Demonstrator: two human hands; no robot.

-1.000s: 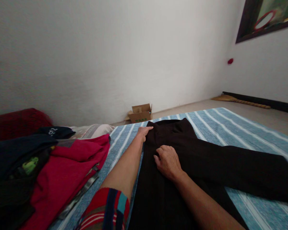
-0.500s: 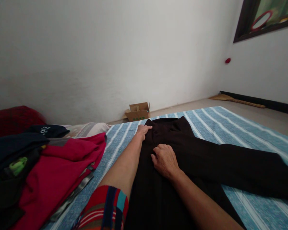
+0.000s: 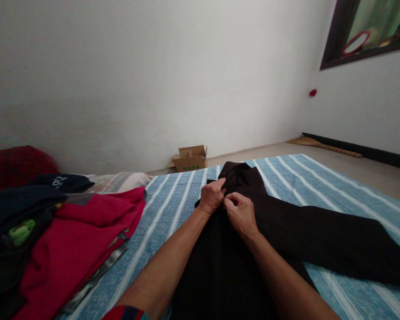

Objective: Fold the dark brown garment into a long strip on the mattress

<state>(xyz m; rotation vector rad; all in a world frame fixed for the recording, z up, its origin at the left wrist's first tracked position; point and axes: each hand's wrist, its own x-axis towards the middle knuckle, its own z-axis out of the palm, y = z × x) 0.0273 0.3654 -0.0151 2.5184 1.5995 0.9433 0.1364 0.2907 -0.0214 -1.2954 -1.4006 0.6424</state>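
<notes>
Head view: at far left a pile of clothes sits on the striped blue sheet, a red garment on top and dark pieces behind it. Moving right, the left hand reaches forward with its forearm low over the sheet, fingers curled shut on a raised fold of the black trousers. Just beside it, nearly touching, the right hand pinches the same bunched cloth between thumb and fingers. The trousers lie on the sheet in front of the person, one end gathered up at the hands, one leg stretching off to the right. Behind stands a plain white wall, with a small open cardboard box on the floor at its foot. At right, bare floor runs past the sheet's edge to a second wall bearing a dark-framed picture. Open sheet lies between the pile and the trousers, and beyond the hands.
</notes>
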